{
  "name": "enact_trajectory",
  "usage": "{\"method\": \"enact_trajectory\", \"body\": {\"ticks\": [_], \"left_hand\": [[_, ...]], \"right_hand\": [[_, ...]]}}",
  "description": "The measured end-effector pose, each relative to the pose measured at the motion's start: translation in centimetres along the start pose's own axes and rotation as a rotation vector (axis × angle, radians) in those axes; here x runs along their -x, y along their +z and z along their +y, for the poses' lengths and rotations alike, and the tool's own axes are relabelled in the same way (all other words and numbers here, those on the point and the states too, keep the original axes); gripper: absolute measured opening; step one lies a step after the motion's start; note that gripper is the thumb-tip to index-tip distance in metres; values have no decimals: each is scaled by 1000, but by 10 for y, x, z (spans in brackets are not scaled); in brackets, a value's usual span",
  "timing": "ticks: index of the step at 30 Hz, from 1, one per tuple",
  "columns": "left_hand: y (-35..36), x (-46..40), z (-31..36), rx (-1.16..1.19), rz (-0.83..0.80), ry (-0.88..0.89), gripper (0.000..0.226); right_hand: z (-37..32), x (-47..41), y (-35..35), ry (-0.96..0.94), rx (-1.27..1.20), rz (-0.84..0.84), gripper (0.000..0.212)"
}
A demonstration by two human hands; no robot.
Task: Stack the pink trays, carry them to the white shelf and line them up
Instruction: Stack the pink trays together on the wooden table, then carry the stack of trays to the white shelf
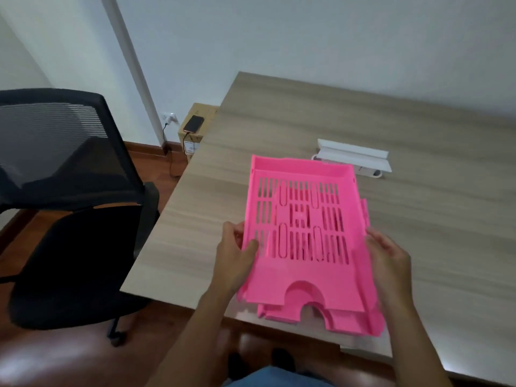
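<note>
A stack of pink slotted trays (304,241) lies at the near edge of a wooden table (418,219), its front ends hanging past the edge. The top tray sits slightly askew on those below. My left hand (237,261) grips the stack's left side, thumb on top of the tray floor. On the right side, my right hand (388,258) holds the stack's rim with its fingers curled against it. No white shelf unit is in view.
A black mesh office chair (69,191) stands left of the table. A white bracket-like piece (354,155) and a power strip (368,171) lie on the table behind the trays. A cardboard box (195,129) with a phone on it sits by the wall.
</note>
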State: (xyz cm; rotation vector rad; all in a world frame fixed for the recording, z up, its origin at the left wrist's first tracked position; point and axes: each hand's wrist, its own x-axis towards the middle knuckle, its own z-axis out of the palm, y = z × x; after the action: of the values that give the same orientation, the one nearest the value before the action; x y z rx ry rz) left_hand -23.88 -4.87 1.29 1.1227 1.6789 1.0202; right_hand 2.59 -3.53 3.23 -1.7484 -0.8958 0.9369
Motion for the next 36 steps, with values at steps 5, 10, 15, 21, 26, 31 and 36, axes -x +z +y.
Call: {"method": "enact_trajectory", "body": {"ticks": [5, 10, 15, 21, 26, 31, 36], "left_hand": [[48, 5, -2, -13, -81, -7, 21], [61, 9, -17, -98, -69, -17, 17], [62, 6, -17, -82, -65, -55, 18], [63, -5, -18, -18, -14, -62, 14], [72, -15, -13, 154, -132, -181, 30], [69, -17, -14, 391, -356, -299, 32], [70, -18, -18, 426, -425, -279, 35]], "right_hand": [[16, -9, -43, 79, -9, 93, 23], [32, 7, -53, 110, -27, 106, 23], [37, 0, -56, 86, -25, 32, 24], [40, -23, -63, 93, 7, -9, 18], [58, -39, -60, 144, 28, -85, 25], [73, -49, -52, 386, -159, -338, 34], [70, -61, -51, 535, -352, -496, 36]]}}
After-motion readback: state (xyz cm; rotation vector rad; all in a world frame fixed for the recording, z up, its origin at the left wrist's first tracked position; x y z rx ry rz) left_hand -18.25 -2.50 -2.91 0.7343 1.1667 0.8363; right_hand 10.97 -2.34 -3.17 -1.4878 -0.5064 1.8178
